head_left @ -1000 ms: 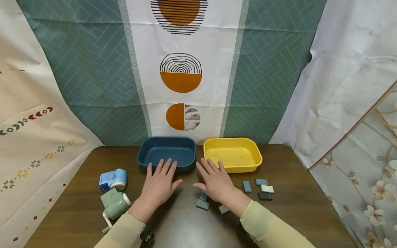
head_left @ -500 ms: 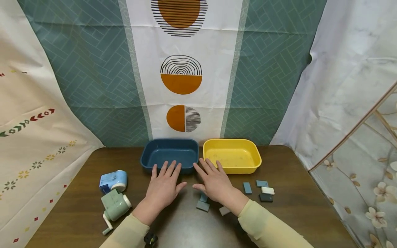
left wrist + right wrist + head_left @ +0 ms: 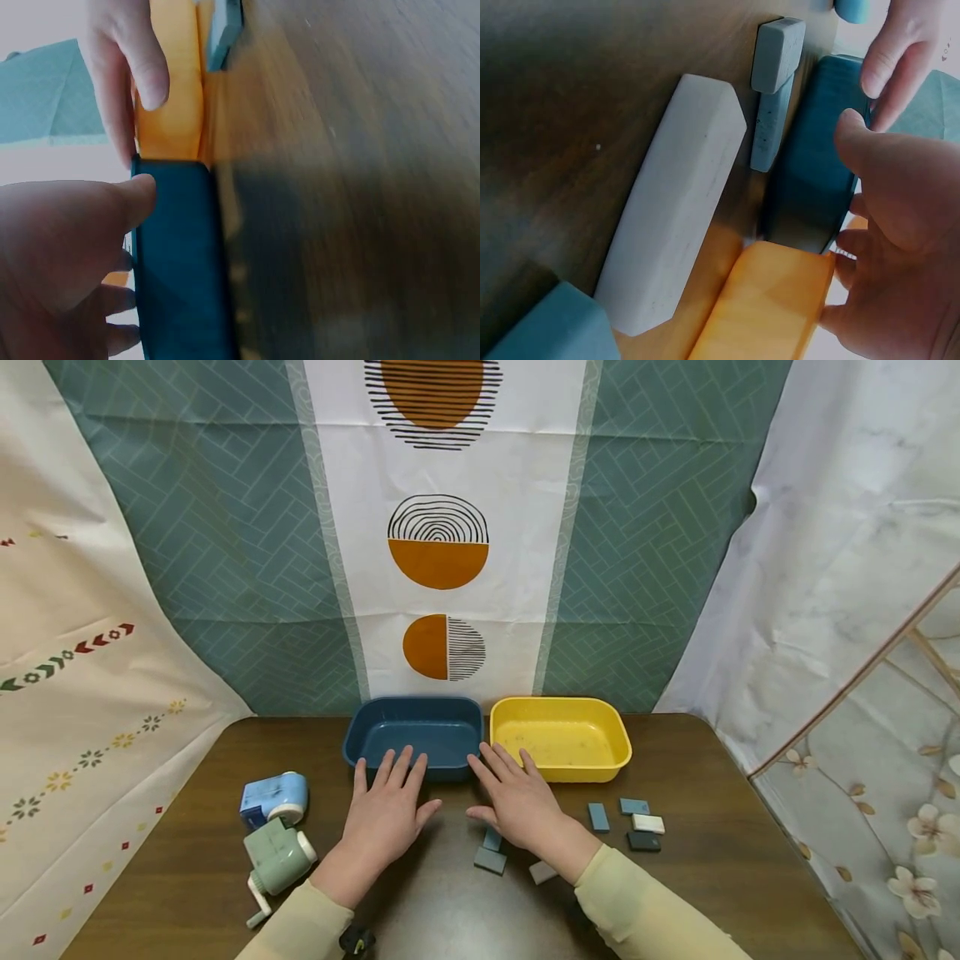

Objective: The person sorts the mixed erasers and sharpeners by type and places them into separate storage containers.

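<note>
A dark blue tray (image 3: pixel 420 727) and a yellow tray (image 3: pixel 562 772) stand side by side at the back of the table. My left hand (image 3: pixel 382 818) is spread flat, palm down, its fingertips over the front rim of the blue tray. Fingers of my right hand (image 3: pixel 525 810) are straight too and overlap the yellow tray's left front corner, the index finger near the gap between trays. Neither hand holds anything. Under and beside the right hand lie a grey-blue block (image 3: pixel 490 860), a blue block (image 3: pixel 492 838) and a whitish block (image 3: pixel 675 202).
At the left lie a green device with a white crank (image 3: pixel 277 856) and a light-blue boxy device (image 3: pixel 273 797). Right of the right hand are blue blocks (image 3: pixel 597 817), a white block (image 3: pixel 648 823) and a black block (image 3: pixel 643 841). A patterned cloth (image 3: pixel 450 643) hangs behind the trays.
The blue tray has shifted slightly right, closer to the yellow one. My left hand moved right, then back left. My right hand stays almost where it was.
</note>
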Demonstrator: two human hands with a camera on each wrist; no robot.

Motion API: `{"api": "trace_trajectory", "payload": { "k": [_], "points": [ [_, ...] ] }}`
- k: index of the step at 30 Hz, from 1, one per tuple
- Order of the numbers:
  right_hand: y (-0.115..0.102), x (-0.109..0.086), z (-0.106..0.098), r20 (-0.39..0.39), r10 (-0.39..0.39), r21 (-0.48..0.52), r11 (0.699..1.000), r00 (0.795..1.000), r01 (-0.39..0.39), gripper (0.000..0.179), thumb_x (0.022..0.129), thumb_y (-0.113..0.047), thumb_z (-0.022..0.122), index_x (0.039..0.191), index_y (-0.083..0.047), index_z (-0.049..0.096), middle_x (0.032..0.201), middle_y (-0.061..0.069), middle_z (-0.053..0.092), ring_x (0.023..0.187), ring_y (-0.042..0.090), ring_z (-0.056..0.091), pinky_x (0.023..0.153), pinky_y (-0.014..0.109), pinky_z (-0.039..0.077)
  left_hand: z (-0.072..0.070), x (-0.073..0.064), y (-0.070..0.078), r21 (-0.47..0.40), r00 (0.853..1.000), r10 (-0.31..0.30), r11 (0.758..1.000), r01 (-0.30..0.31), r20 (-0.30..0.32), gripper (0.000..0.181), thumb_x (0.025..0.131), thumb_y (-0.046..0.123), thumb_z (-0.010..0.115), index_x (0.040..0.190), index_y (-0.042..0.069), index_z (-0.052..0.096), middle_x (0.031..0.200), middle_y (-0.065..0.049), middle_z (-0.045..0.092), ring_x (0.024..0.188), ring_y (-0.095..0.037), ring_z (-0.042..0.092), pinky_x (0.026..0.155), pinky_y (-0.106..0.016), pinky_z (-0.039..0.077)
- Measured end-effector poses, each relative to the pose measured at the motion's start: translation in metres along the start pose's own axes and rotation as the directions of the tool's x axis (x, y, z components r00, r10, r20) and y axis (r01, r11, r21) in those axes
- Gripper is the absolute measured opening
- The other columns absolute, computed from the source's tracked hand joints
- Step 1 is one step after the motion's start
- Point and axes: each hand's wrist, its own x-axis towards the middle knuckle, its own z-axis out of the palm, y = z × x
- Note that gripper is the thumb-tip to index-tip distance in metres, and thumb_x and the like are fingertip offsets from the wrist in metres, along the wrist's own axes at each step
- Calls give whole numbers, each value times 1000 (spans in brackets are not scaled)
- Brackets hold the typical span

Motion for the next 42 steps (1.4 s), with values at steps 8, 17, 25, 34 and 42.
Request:
{"api": "trace_trajectory", "payload": {
  "k": [8, 17, 25, 34, 42],
  "points": [
    [3, -2, -1, -4, -4, 43, 999, 1000, 4, 84, 107, -58, 66, 172, -13, 40, 179, 15, 32, 166, 33, 27, 132, 63, 21, 4, -2, -4, 6, 999, -17, 1000, 17, 34, 78, 109, 55, 66, 169, 8, 46, 174, -21, 38, 162, -46, 33, 126, -79, 16],
    [7, -6, -2, -25, 5, 40, 999, 1000, -4, 84, 106, -57, 69, 171, -11, 42, 178, 15, 35, 164, 33, 32, 132, 63, 24, 2, -1, 4, -4, 999, -7, 1000, 7, 32, 78, 109, 55, 66, 169, 8, 46, 174, -22, 39, 161, -46, 34, 128, -77, 16],
    [6, -10, -3, -51, 0, 53, 999, 999, 3, 83, 104, -54, 73, 168, -7, 46, 175, 19, 39, 162, 36, 37, 130, 65, 27, 1, -3, 6, 7, 999, -8, 1000, 8, 36, 78, 109, 55, 65, 169, 9, 46, 174, -21, 40, 161, -45, 35, 128, -77, 16],
    [7, -9, 3, -34, -3, 141, 990, 999, 8, 83, 105, -52, 73, 168, -6, 45, 177, 18, 35, 163, 36, 34, 131, 64, 23, 3, -3, 4, 17, 999, -13, 1000, 12, 43, 78, 109, 56, 64, 169, 11, 46, 174, -20, 40, 161, -45, 35, 128, -77, 16],
    [10, -5, 5, -72, 2, 158, 987, 997, 9, 82, 105, -53, 74, 167, -6, 48, 175, 18, 38, 162, 35, 36, 132, 63, 22, 1, -2, 4, 14, 1000, -2, 1000, 2, 23, 76, 109, 55, 66, 168, 11, 48, 172, -20, 43, 160, -44, 38, 127, -77, 17]
  ]
}}
